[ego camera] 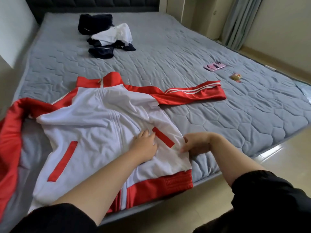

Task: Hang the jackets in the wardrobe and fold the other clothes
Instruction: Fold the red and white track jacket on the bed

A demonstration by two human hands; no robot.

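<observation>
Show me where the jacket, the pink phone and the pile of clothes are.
jacket (pixel 94 125), head view, on its white front panel.
pink phone (pixel 214 66), head view, on the middle of its case.
pile of clothes (pixel 112 35), head view, on the white garment on top.

Grey quilted bed, pink phone — grey curtain

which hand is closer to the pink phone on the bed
Right. The right hand pinches the jacket edge on the phone's side; the left hand lies flat on the jacket, further to the left.
</observation>
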